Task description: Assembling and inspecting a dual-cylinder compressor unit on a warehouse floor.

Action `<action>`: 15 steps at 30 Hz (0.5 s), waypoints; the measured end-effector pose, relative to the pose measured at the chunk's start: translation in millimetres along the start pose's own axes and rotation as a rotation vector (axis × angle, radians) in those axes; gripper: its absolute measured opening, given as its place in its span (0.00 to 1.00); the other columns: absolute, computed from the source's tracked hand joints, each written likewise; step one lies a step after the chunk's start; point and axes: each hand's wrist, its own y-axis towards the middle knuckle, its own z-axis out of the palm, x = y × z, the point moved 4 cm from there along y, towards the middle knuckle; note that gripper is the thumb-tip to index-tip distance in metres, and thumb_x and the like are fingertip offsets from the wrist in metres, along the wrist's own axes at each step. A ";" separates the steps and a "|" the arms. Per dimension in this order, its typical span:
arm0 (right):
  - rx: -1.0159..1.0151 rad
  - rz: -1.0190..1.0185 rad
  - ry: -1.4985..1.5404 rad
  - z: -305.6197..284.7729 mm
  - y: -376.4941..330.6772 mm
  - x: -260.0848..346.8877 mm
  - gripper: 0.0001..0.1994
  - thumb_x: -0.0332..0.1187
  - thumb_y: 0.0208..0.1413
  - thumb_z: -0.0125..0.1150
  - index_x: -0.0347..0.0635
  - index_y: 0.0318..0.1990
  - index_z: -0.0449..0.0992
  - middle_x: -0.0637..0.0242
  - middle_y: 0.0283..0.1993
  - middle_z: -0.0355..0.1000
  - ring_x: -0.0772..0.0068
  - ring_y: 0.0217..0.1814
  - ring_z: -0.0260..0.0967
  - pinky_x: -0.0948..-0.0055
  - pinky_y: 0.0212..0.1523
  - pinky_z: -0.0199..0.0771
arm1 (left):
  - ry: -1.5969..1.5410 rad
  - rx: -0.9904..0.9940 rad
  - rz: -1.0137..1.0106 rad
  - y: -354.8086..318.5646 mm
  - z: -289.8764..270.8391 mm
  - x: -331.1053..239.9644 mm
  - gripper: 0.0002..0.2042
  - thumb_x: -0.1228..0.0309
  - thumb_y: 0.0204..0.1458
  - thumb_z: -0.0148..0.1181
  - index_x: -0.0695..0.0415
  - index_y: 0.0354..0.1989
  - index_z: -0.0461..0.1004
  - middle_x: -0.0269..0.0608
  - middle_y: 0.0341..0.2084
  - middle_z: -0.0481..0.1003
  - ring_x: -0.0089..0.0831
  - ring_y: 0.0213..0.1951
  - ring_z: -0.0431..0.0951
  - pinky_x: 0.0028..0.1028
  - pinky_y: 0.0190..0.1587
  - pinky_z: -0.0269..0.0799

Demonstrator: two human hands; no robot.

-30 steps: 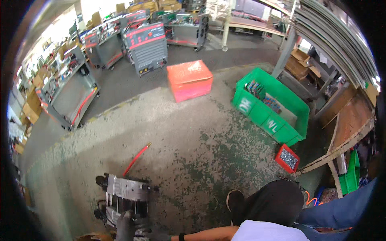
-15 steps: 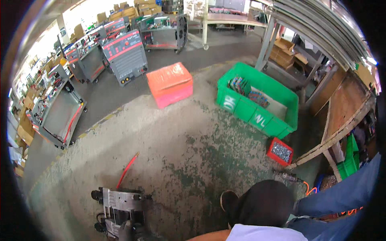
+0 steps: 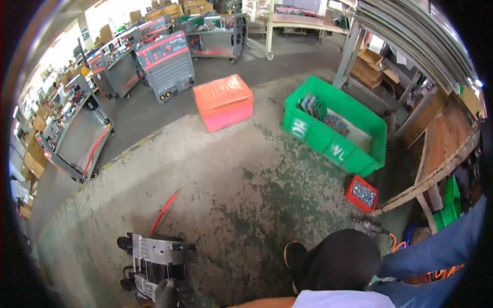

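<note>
A dark-gloved hand, which I read as my right hand [image 3: 167, 293], is closed at the lower edge of a silver-and-black metal machine [image 3: 154, 250]. Its fingers are partly hidden. The bare forearm [image 3: 264, 303] comes along the bottom edge from a white sleeve [image 3: 341, 299]. Black rounded fittings stick out from the machine's left side. A red hose [image 3: 165, 211] extends from behind it over the floor. My left hand is out of view.
A green bin [image 3: 334, 149] with colourful parts stands at right, beside a red tray [image 3: 362, 194] of small metal pieces. An orange-red box [image 3: 224, 104] sits farther back. Wheeled grey machines line the left. Someone's denim-clad legs [image 3: 436, 246] reach in at right, near a power tool [image 3: 367, 226].
The whole view has shifted slightly, so things sit a little farther right and higher. The gloved hand stays at the same place on the machine.
</note>
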 end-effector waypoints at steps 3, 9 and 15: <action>-0.030 -0.036 -0.031 2.3 -5.8 5.2 0.33 0.55 0.53 0.59 0.44 0.60 0.63 0.54 0.53 0.65 0.54 0.53 0.60 0.58 0.54 0.59 | 0.106 -0.098 0.078 3.0 -1.3 7.3 0.13 0.60 0.59 0.57 0.56 0.43 0.73 0.34 0.28 0.75 0.22 0.28 0.74 0.24 0.28 0.73; -0.103 -0.113 -0.111 8.3 -31.4 32.9 0.35 0.54 0.52 0.61 0.44 0.62 0.61 0.51 0.57 0.65 0.50 0.58 0.60 0.55 0.59 0.58 | 0.283 -0.179 0.155 -3.5 -3.2 6.4 0.09 0.63 0.58 0.58 0.55 0.39 0.76 0.27 0.24 0.72 0.16 0.24 0.69 0.20 0.25 0.66; -0.140 -0.278 -0.206 3.6 -45.3 46.0 0.29 0.48 0.54 0.60 0.43 0.59 0.64 0.54 0.56 0.67 0.56 0.56 0.63 0.59 0.58 0.62 | 0.219 -0.141 0.160 -9.6 -0.4 2.4 0.10 0.66 0.57 0.60 0.55 0.44 0.76 0.30 0.26 0.75 0.17 0.23 0.71 0.19 0.22 0.66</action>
